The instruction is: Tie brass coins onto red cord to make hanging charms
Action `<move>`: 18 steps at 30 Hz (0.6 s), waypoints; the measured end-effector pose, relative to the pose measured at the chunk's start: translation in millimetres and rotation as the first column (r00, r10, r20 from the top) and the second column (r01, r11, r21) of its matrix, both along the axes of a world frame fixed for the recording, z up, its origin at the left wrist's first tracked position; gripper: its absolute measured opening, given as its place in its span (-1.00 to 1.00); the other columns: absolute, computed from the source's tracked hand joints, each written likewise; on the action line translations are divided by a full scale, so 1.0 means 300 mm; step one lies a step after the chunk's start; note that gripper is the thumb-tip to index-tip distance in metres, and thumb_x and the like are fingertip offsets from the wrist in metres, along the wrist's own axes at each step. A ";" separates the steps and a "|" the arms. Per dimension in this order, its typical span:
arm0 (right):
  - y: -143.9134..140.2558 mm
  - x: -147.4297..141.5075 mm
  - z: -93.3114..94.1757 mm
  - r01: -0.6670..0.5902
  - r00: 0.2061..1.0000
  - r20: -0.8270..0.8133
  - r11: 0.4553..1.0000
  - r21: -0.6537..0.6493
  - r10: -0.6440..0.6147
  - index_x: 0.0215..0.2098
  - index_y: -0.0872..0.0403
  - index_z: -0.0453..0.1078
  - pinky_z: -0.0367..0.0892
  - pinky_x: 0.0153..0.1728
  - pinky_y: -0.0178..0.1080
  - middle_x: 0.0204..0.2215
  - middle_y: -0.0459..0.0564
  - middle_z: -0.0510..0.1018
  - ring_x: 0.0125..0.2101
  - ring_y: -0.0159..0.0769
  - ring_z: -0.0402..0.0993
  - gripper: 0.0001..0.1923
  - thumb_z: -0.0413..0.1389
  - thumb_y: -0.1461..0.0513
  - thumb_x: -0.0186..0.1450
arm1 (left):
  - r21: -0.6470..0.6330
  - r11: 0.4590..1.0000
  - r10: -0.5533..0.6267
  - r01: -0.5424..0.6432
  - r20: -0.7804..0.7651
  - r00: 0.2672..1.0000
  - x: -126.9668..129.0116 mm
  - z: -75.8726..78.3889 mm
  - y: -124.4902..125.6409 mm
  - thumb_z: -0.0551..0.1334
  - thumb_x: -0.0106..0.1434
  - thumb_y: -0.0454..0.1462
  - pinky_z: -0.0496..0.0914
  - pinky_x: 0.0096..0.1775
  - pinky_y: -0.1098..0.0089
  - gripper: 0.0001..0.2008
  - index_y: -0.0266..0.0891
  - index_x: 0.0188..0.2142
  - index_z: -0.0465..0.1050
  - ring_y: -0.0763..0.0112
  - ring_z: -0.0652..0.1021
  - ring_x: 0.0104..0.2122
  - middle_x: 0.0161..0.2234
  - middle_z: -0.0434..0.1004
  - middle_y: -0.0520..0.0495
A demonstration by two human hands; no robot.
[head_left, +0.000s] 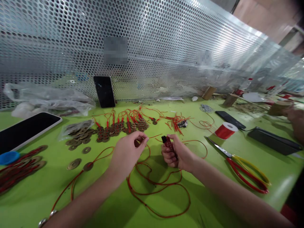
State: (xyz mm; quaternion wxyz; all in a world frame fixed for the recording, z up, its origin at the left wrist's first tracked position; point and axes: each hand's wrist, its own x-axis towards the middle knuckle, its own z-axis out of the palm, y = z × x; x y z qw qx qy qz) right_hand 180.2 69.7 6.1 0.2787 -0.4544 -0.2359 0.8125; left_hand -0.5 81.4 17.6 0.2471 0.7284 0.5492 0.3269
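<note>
My left hand is closed, thumb and fingertips pinching a red cord whose short end sticks out to the right. In my right hand is a dark red lighter, its black top facing up and the thumb resting near it. A gap separates the lighter from the cord end. Long loops of red cord lie on the green table below both hands. Left of my left hand, a coin is threaded on red cord. Behind it stand rows of bronze coins tied with red cord.
Scissors with red and yellow handles lie at the right, beside a spool of red cord. A phone leans on the perforated metal screen. Red cord scraps lie mid-table. Another person's hand shows at the far right.
</note>
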 end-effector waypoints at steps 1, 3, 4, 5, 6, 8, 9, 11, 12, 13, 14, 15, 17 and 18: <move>0.000 0.001 0.000 0.001 1.000 -0.003 1.000 0.001 -0.001 -0.70 0.04 -0.08 -0.29 -0.79 -0.44 -0.81 -0.28 -0.12 -0.77 -0.54 -0.30 -0.54 -0.31 -0.02 0.24 | 0.003 1.000 0.000 0.000 0.001 1.000 0.000 -0.001 0.001 0.15 0.16 -0.17 0.34 -0.45 0.40 -0.84 -0.18 -0.40 0.46 0.37 0.53 -0.52 -0.49 0.57 0.03; 0.000 0.005 -0.002 0.003 1.000 -0.010 1.000 -0.005 -0.003 -0.70 0.05 -0.08 -0.29 -0.79 -0.44 -0.81 -0.28 -0.11 -0.77 -0.54 -0.30 -0.50 -0.30 -0.09 0.24 | 0.003 1.000 -0.001 0.001 0.009 1.000 0.000 -0.002 0.002 0.15 0.16 -0.17 0.34 -0.44 0.40 -0.83 -0.17 -0.39 0.46 0.37 0.53 -0.51 -0.48 0.57 0.03; 0.000 0.007 -0.004 0.005 1.000 -0.013 1.000 -0.006 -0.005 -0.70 0.05 -0.09 -0.29 -0.79 -0.44 -0.81 -0.28 -0.11 -0.77 -0.55 -0.29 -0.48 -0.29 -0.12 0.23 | -0.003 1.000 0.000 0.000 0.012 1.000 0.000 -0.002 0.003 0.15 0.16 -0.16 0.35 -0.44 0.40 -0.83 -0.17 -0.39 0.46 0.37 0.54 -0.51 -0.47 0.57 0.03; 0.001 0.009 -0.006 0.007 1.000 -0.013 1.000 -0.008 -0.007 -0.69 0.05 -0.09 -0.28 -0.79 -0.45 -0.81 -0.28 -0.12 -0.77 -0.55 -0.29 -0.46 -0.28 -0.14 0.23 | -0.011 1.000 -0.001 0.001 0.013 1.000 -0.001 -0.001 0.003 0.15 0.16 -0.16 0.35 -0.44 0.40 -0.82 -0.17 -0.38 0.46 0.37 0.54 -0.51 -0.47 0.57 0.03; 0.001 0.010 -0.008 0.005 1.000 -0.013 1.000 -0.009 -0.005 -0.69 0.05 -0.09 -0.28 -0.79 -0.45 -0.81 -0.28 -0.12 -0.77 -0.55 -0.29 -0.46 -0.28 -0.15 0.23 | -0.018 1.000 -0.004 0.004 0.012 1.000 -0.001 0.000 0.003 0.14 0.17 -0.16 0.34 -0.44 0.40 -0.82 -0.17 -0.38 0.46 0.37 0.54 -0.51 -0.47 0.57 0.03; 0.002 0.010 -0.011 -0.006 1.000 -0.014 1.000 -0.008 0.006 -0.69 0.05 -0.10 -0.28 -0.79 -0.45 -0.81 -0.28 -0.12 -0.77 -0.55 -0.29 -0.48 -0.28 -0.12 0.24 | -0.023 1.000 -0.005 0.005 0.000 1.000 -0.002 0.002 0.002 0.14 0.17 -0.15 0.34 -0.44 0.40 -0.82 -0.17 -0.38 0.46 0.38 0.53 -0.51 -0.48 0.56 0.04; 0.003 0.010 -0.012 -0.013 1.000 -0.016 1.000 -0.005 0.013 -0.69 0.04 -0.10 -0.28 -0.79 -0.44 -0.81 -0.28 -0.11 -0.77 -0.54 -0.29 -0.50 -0.29 -0.10 0.24 | -0.022 1.000 -0.003 0.003 -0.007 1.000 -0.003 0.004 0.002 0.14 0.17 -0.16 0.33 -0.44 0.40 -0.82 -0.17 -0.38 0.45 0.38 0.53 -0.52 -0.48 0.56 0.04; 0.002 0.008 -0.012 -0.027 1.000 -0.012 1.000 -0.006 0.027 -0.69 0.04 -0.10 -0.28 -0.79 -0.44 -0.81 -0.27 -0.12 -0.77 -0.54 -0.29 -0.53 -0.31 -0.05 0.25 | -0.016 1.000 -0.004 0.004 -0.017 1.000 -0.005 0.005 0.001 0.14 0.17 -0.17 0.33 -0.43 0.40 -0.83 -0.17 -0.38 0.45 0.39 0.53 -0.51 -0.48 0.56 0.05; 0.001 0.007 -0.011 -0.029 1.000 -0.006 1.000 -0.008 0.029 -0.69 0.04 -0.10 -0.29 -0.79 -0.44 -0.81 -0.27 -0.12 -0.77 -0.54 -0.29 -0.54 -0.32 -0.04 0.25 | -0.013 1.000 -0.004 0.004 -0.018 1.000 -0.005 0.006 0.001 0.15 0.17 -0.17 0.33 -0.42 0.40 -0.84 -0.16 -0.38 0.45 0.39 0.53 -0.50 -0.48 0.56 0.05; 0.000 0.006 -0.009 -0.027 1.000 0.000 1.000 -0.010 0.027 -0.69 0.04 -0.10 -0.30 -0.79 -0.44 -0.81 -0.27 -0.13 -0.77 -0.53 -0.30 -0.55 -0.32 -0.02 0.25 | -0.014 1.000 -0.005 0.005 -0.018 1.000 -0.005 0.006 0.002 0.15 0.17 -0.18 0.33 -0.42 0.40 -0.85 -0.16 -0.38 0.45 0.39 0.53 -0.49 -0.47 0.56 0.05; -0.001 0.005 -0.008 -0.024 1.000 0.005 1.000 -0.012 0.024 -0.69 0.04 -0.10 -0.30 -0.79 -0.44 -0.81 -0.27 -0.13 -0.77 -0.54 -0.31 -0.55 -0.32 -0.01 0.24 | -0.017 1.000 -0.006 0.006 -0.018 1.000 -0.004 0.005 0.002 0.15 0.17 -0.19 0.33 -0.42 0.40 -0.85 -0.17 -0.38 0.45 0.39 0.53 -0.49 -0.47 0.56 0.05; -0.002 0.005 -0.006 -0.020 1.000 0.009 1.000 -0.012 0.020 -0.69 0.04 -0.10 -0.30 -0.79 -0.44 -0.81 -0.28 -0.14 -0.77 -0.54 -0.31 -0.56 -0.32 0.00 0.24 | -0.020 1.000 -0.005 0.005 -0.019 1.000 -0.004 0.005 0.002 0.15 0.17 -0.19 0.33 -0.42 0.40 -0.85 -0.17 -0.38 0.45 0.39 0.53 -0.50 -0.48 0.56 0.05; -0.003 0.005 -0.005 -0.012 1.000 0.005 1.000 -0.011 0.012 -0.69 0.04 -0.10 -0.31 -0.79 -0.44 -0.81 -0.28 -0.14 -0.77 -0.54 -0.31 -0.57 -0.31 0.01 0.24 | -0.027 1.000 -0.004 0.003 -0.025 1.000 -0.002 0.005 0.003 0.15 0.17 -0.19 0.32 -0.43 0.40 -0.85 -0.17 -0.38 0.45 0.39 0.52 -0.51 -0.49 0.56 0.05; -0.003 0.005 -0.005 -0.009 1.000 0.002 1.000 -0.011 0.009 -0.69 0.04 -0.10 -0.31 -0.79 -0.44 -0.81 -0.28 -0.14 -0.77 -0.54 -0.31 -0.57 -0.31 0.01 0.24 | -0.027 1.000 -0.005 0.004 -0.027 1.000 -0.001 0.006 0.002 0.16 0.17 -0.18 0.32 -0.43 0.40 -0.85 -0.17 -0.38 0.45 0.39 0.52 -0.51 -0.49 0.56 0.05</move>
